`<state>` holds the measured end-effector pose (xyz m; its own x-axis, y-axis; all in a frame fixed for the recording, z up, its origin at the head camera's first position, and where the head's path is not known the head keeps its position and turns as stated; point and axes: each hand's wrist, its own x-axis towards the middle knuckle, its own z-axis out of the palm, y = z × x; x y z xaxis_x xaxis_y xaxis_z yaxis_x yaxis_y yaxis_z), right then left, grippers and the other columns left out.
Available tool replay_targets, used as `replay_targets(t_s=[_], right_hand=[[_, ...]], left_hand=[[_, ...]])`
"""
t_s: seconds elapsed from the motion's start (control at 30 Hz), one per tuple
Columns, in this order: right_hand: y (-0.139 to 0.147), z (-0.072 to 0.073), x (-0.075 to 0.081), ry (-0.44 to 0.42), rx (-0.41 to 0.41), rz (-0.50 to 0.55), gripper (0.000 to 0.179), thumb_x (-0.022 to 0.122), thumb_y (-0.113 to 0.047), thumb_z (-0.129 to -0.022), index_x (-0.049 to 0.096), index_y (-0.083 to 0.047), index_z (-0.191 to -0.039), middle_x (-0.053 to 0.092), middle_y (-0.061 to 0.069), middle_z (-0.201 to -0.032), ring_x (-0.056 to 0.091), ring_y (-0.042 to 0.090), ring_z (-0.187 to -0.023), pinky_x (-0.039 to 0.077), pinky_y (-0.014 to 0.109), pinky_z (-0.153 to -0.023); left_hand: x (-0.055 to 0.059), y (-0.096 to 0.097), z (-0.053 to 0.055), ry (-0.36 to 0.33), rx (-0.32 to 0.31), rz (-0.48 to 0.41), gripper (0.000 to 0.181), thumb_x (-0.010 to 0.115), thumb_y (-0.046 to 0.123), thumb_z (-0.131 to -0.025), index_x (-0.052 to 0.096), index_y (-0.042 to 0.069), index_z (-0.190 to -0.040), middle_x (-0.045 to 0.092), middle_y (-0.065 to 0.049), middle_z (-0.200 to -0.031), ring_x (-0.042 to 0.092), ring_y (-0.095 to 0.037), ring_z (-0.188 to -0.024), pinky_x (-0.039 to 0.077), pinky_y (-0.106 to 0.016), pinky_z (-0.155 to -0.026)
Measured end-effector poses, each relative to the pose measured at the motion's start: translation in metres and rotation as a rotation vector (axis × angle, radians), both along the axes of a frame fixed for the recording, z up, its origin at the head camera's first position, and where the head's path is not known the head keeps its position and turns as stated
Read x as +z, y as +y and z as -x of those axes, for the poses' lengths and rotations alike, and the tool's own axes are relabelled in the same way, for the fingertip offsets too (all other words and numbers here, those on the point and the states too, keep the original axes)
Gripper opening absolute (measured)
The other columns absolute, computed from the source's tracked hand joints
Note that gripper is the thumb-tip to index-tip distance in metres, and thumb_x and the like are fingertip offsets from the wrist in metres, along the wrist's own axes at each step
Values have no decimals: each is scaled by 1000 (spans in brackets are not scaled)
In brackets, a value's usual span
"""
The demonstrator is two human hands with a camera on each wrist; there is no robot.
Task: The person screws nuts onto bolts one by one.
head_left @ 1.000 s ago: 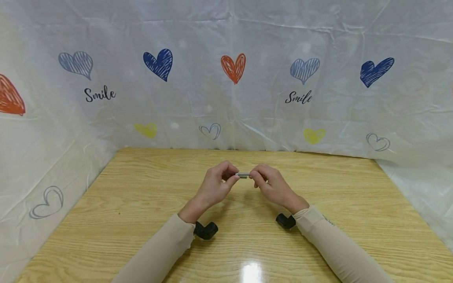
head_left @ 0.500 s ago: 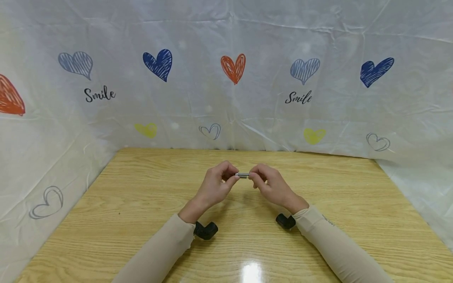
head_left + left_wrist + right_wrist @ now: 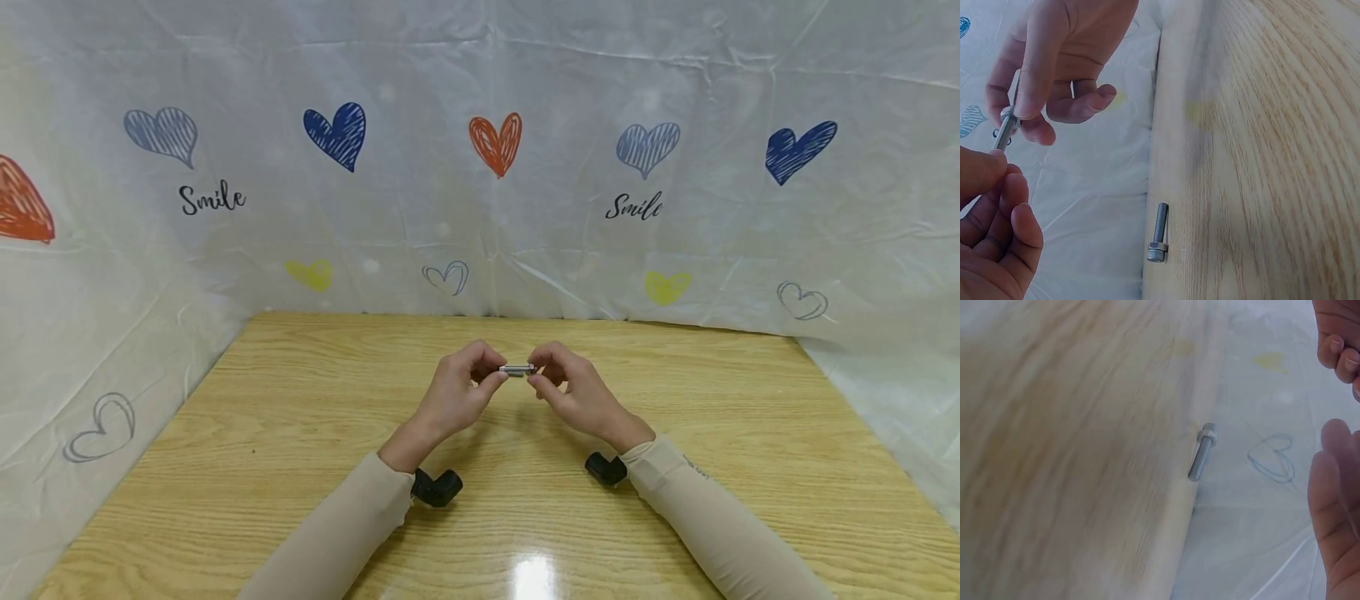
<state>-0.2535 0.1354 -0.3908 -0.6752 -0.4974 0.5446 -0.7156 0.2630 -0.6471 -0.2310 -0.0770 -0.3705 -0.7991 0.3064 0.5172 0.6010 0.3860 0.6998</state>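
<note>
Holds slim, silvery metal bolt (image 3: 1002, 139) with ridged thread crosswise above wood-grained table (image 3: 525, 500).
Pinches one end between thumb and fingers of left hand (image 3: 465, 387); curves right hand (image 3: 577, 392) loosely about wider end, with contact unclear.

Creased white sheeting (image 3: 555, 67) behind and beside wood-grain tabletop (image 3: 300, 392). Printed hearts (image 3: 335, 138), "Smile" lettering (image 3: 212, 198) on sheeting. Bright glare (image 3: 533, 577) on wood.

Right hand (image 3: 577, 392): thumb and index finger now farther apart, index raised | bolt (image 3: 516, 368): right end, covered by those fingertips a second ago, now shows between them
</note>
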Motion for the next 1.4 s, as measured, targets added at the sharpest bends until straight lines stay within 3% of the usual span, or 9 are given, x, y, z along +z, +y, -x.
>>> replay_targets(t_s=[0.07,0.2,0.3,0.47,0.6,0.87,1.1,1.23,1.4], right_hand=[[0,1,-1,-2,-5,-8,9,56,-14,-98,57,-11,-106,60,-2,-82,61,26,-63,48,32,-54],[-4,-13,17,-22,-34,-38,8,53,-8,-99,60,-5,-98,59,6,-78,60,28,-63,47,33,-54],[-6,-24,31,-41,-44,-50,8,57,-3,-95,59,0,-102,61,10,-82,59,25,-64,48,36,-57],[-4,-10,11,-17,-35,-27,25,65,-5,-90,54,-3,-113,62,9,-95,60,19,-65,49,33,-57],[-2,0,0,-6,-9,-2,20,63,-7,-93,54,-8,-111,61,4,-91,61,23,-63,49,33,-55],[0,1,-1,-18,-17,-22,10,54,-18,-99,59,-12,-106,60,2,-83,60,24,-63,48,33,-53],[0,0,1,27,-12,5,31,69,-7,-88,53,-10,-115,62,9,-97,59,13,-66,49,29,-56],[-1,1,-1,53,4,33,24,66,-1,-89,54,-8,-109,61,9,-88,59,19,-61,47,30,-53],[-1,1,-1,21,-9,18,15,60,-8,-95,55,-13,-108,59,5,-79,58,19,-58,46,31,-51]], left_hand=[[0,0,0,-4,0,3,8,65,1,-89,62,4,-96,64,1,-83,57,-10,-67,50,-27,-61],[-1,0,1,-10,3,10,7,65,2,-90,62,3,-96,64,1,-83,57,-10,-67,50,-27,-61],[-2,0,0,-10,5,15,7,65,3,-90,62,4,-96,64,1,-84,57,-10,-67,50,-27,-61],[-1,0,0,-5,8,19,7,65,3,-90,62,5,-96,64,2,-84,57,-9,-67,50,-27,-60],[-1,0,0,-7,5,17,8,65,2,-90,62,5,-96,63,2,-83,57,-9,-67,50,-27,-60],[0,1,1,-5,2,10,8,65,3,-90,62,8,-95,64,2,-84,57,-9,-67,50,-28,-60],[0,0,0,-6,5,21,9,64,3,-91,62,9,-96,64,3,-85,57,-9,-67,50,-27,-60],[0,0,0,-9,8,26,8,64,3,-91,62,9,-97,64,2,-85,57,-9,-68,50,-27,-61],[1,0,0,-13,9,23,7,65,3,-91,62,7,-96,64,2,-85,57,-9,-68,51,-28,-61]])
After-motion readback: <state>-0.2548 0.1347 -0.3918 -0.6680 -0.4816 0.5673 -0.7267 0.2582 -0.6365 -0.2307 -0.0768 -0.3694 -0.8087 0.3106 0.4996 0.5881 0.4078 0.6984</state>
